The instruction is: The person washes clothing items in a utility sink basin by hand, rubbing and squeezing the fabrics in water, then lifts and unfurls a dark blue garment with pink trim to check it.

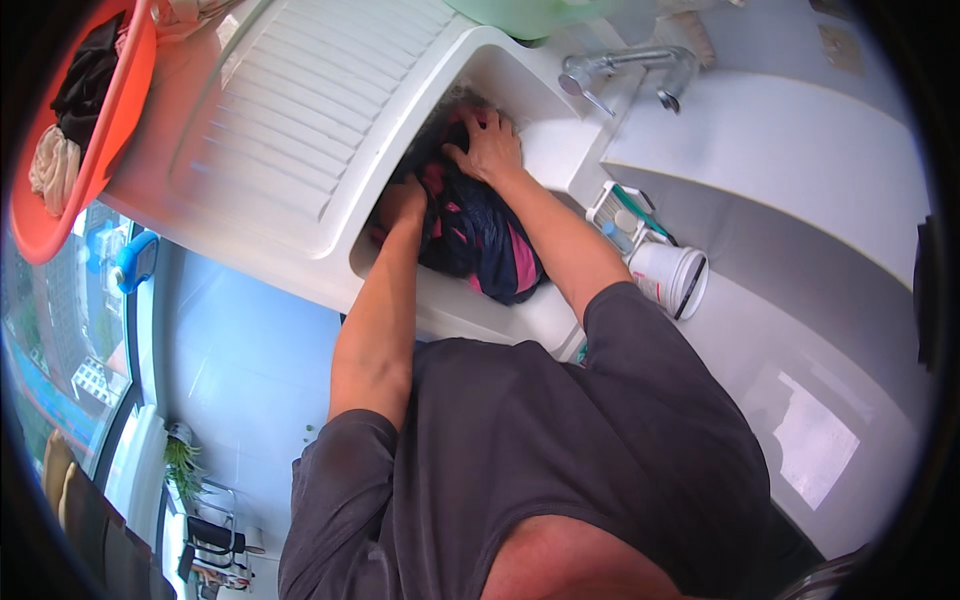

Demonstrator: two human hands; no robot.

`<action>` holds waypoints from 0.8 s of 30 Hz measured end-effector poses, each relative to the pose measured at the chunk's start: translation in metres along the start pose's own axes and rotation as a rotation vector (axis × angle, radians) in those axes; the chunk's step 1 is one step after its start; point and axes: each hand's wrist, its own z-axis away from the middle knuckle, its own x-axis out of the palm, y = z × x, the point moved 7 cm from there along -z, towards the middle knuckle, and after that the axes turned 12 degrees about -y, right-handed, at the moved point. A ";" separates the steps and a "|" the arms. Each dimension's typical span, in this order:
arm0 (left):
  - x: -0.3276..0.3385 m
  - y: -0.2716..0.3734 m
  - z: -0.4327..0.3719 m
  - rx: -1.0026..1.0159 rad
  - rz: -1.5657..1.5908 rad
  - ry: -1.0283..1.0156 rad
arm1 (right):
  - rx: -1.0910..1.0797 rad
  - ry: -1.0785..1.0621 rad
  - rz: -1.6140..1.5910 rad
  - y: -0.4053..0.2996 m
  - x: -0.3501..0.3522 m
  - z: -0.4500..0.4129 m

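Note:
A navy and pink garment (491,244) lies bunched in the white basin of a laundry sink (360,247). Part of it rests up against the basin's near wall. My right hand (491,146) presses on the cloth near the far end, its fingers spread and bent over dark and pink folds. Down in the shaded left side of the basin, my left hand (403,201) touches the same bundle. Its fingertips are hidden among the folds, so its grip is unclear. Some suds or wet cloth show dimly beyond my hands.
A ribbed washboard (315,97) adjoins the basin on the left. Beyond it stands a red tub (127,127) holding clothes. A chrome faucet (622,64) rises at the back right, near a green basin (517,15). On the right are a caddy (619,217) and a white bucket (667,277).

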 end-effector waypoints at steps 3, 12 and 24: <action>0.006 0.014 0.002 0.058 0.045 0.095 | 0.033 -0.168 -0.051 -0.002 0.016 -0.012; 0.014 0.020 -0.017 0.276 0.214 0.215 | 0.048 0.211 0.223 0.007 0.062 -0.058; 0.032 0.020 -0.035 0.358 1.317 -0.278 | -0.167 0.065 -0.465 -0.083 -0.018 0.107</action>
